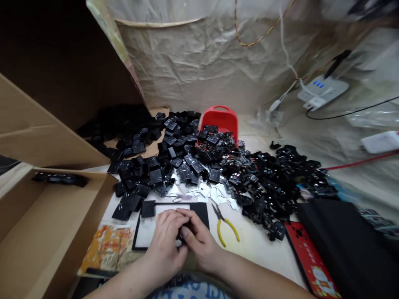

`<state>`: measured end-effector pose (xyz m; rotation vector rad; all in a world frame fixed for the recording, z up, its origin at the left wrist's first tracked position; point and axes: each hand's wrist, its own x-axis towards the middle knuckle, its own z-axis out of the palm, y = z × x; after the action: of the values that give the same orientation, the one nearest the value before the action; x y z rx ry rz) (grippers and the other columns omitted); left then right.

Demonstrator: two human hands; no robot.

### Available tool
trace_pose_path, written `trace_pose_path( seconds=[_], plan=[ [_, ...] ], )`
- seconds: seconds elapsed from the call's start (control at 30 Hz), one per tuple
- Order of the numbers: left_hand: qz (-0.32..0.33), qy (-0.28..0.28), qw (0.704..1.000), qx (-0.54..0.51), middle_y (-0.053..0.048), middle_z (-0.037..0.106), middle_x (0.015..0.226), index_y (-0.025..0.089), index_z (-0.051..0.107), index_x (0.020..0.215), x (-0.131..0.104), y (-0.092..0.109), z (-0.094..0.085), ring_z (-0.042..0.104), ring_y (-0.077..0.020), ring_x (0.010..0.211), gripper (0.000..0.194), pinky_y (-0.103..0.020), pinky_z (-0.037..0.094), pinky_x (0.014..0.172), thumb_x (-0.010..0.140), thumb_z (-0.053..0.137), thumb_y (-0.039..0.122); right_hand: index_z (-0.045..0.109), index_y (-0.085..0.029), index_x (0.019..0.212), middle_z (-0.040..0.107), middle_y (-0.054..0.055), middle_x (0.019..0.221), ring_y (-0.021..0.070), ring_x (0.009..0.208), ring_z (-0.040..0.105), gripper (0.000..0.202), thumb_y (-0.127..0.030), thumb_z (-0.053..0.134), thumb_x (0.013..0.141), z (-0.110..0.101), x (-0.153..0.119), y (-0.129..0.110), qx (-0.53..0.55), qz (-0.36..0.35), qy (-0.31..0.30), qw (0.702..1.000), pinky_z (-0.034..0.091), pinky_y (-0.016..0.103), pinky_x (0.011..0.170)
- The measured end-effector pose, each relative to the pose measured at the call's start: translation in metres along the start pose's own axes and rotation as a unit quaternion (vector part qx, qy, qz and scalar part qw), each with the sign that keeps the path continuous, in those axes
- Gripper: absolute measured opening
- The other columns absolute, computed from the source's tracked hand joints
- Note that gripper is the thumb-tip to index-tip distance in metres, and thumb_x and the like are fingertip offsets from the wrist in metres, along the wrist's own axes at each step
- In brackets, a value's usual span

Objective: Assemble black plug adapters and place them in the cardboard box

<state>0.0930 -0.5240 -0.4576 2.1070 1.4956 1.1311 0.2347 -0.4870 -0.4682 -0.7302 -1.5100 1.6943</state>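
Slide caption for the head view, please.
Left hand and right hand cup a mostly hidden dark part near yellow-handled pliers and black pieces.

No wording can be read with certainty at this station. Pale characters [308, 252] run in a line along the red box [301, 241] at the right, too small to decipher. Lettering on the patterned garment [190, 287] at the lower edge is visible but blurred and partly cut off; its words remain illegible.
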Motion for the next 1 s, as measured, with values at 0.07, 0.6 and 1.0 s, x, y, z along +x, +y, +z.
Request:
trace_pose_path(
  seconds=[0.07, 0.6, 1.0],
  plan=[
    [-0.058, -0.016, 0.998, -0.022, -0.008, 0.061, 0.109, 0.024, 0.053, 0.116, 0.004, -0.009, 0.0, 0.057, -0.0275, 0.104, 0.045, -0.045, 0.048, 0.09, 0.073, 0.058, 0.01, 0.055, -0.026, 0.127, 0.061, 0.009, 0.126, 0.023, 0.119, 0.056, 0.037, -0.044, 0.05, 0.095, -0.03, 0.005, -0.009, -0.136, -0.023, 0.008, 0.99, 0.043, 0.04, 0.103],
    [-0.224, -0.048, 0.963, -0.143, -0.008, 0.06, 0.113, 0.024, 0.052, 0.118, 0.005, -0.011, -0.005, 0.058, -0.024, 0.107, 0.039, -0.043, 0.044, 0.099, 0.08, 0.061, 0.021, 0.071, -0.014, 0.091, 0.062, 0.02, 0.121, 0.0372, 0.125, 0.046, 0.018, -0.021, 0.056, 0.083, -0.117, 0.095, 0.002, -0.538, -0.044, 0.201, 0.817, 0.032, 0.054, 0.105],
    [-0.408, -0.043, 0.745, -0.527, 0.001, 0.059, 0.068, 0.015, 0.063, 0.076, 0.027, -0.024, -0.008, 0.05, -0.0114, 0.062, 0.037, -0.023, 0.037, 0.061, 0.062, 0.081, 0.044, 0.07, -0.021, 0.098, 0.067, 0.002, 0.089, 0.0163, 0.081, 0.06, 0.025, -0.036, 0.071, 0.078, -0.041, 0.045, -0.036, -0.045, 0.101, -0.045, 0.993, 0.049, 0.031, 0.074]
  ],
)
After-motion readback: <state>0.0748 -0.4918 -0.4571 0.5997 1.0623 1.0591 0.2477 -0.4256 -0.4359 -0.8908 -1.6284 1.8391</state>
